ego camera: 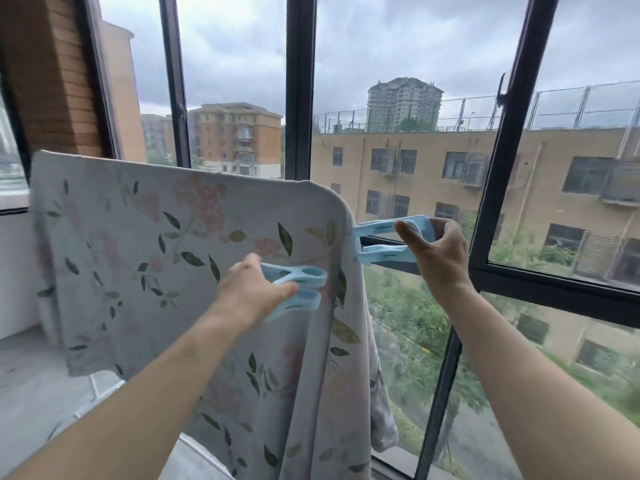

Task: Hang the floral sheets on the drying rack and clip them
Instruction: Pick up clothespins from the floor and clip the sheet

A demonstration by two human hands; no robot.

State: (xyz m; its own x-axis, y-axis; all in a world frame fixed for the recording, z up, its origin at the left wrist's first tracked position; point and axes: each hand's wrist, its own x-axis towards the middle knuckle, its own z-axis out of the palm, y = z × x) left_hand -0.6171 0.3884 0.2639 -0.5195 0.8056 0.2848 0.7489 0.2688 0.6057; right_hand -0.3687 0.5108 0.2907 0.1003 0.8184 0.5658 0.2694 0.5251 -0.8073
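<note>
At the floral sheet [173, 244], both hands pinch blue clips.

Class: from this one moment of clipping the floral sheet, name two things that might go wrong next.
1. The right hand squeezes an open blue clip at the floral sheet edge; released early, it may miss the cloth.
2. The left hand grips spare clips; one might slip and drop.

Matt floral cloth sheet [166, 244], smooth pale-blue plastic clips [298, 285], glossy window glass [415, 64]
</note>
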